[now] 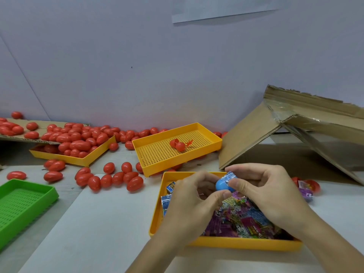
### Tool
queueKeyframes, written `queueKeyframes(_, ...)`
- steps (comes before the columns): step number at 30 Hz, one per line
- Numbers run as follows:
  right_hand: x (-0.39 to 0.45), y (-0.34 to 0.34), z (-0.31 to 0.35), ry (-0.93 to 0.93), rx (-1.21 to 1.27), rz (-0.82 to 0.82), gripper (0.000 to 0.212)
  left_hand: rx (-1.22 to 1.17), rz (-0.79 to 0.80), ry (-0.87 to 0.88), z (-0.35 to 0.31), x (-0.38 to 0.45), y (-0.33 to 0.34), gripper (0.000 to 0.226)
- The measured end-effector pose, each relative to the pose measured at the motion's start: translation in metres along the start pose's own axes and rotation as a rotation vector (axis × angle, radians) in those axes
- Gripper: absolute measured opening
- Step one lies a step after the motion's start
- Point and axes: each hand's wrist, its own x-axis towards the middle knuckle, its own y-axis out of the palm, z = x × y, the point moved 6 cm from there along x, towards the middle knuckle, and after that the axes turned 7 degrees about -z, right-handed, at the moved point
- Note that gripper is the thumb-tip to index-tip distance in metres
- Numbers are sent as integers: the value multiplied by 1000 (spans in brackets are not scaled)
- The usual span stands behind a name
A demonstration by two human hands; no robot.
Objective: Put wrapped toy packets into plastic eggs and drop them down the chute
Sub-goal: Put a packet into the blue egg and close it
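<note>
Nearest the camera, a yellow tray (244,243) holds a heap of wrapped toy packets (242,219), purple, pink and blue; their printing shows barcodes and what looks like a "6" on several, but no brand name can be read at this blur. Above that tray both hands meet around a blue plastic egg (221,184). The left hand (194,200) curls its fingers round the egg from the left, thumb under it, and the right hand (262,192) pinches a blue-printed packet (229,177) at the egg's upper right side; whether the packet is partly inside the egg cannot be told. To the right lies an open red egg with a purple packet (305,191) on the table. At the left edge sits a green perforated tray (21,201). Farther back, loose red eggs (110,179) lie scattered, then a perforated yellow tray (177,146) carrying an open red egg half-pair (177,144), and another yellow tray (72,152) heaped with red eggs. A cardboard chute (295,131) slopes at the right rear.
</note>
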Motion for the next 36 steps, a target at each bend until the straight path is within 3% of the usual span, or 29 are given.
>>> queueKeyframes(7,-2,2,1,2,8,-46,50,-24,-20,-12,1,0,0,4)
queueKeyframes(10,-3,7,0,52,17,46,57,-33,21,-15,0,-1,1,16)
queueKeyframes(12,-4,9,2,79,21,105,52,-23,54,-22,0,-1,2,25)
queueKeyframes(16,-2,2,6,102,13,71,29,-26,77,-35,1,-2,4,10)
queueKeyframes(22,-3,4,1,148,67,21,48,-18,14,-21,-1,-1,1,9)
queueKeyframes(32,-1,1,-1,189,83,-12,42,32,-26,24,-2,-2,-1,8)
queueKeyframes(36,5,-22,-1,177,140,-150,41,-5,-62,-47,6,1,-7,8)
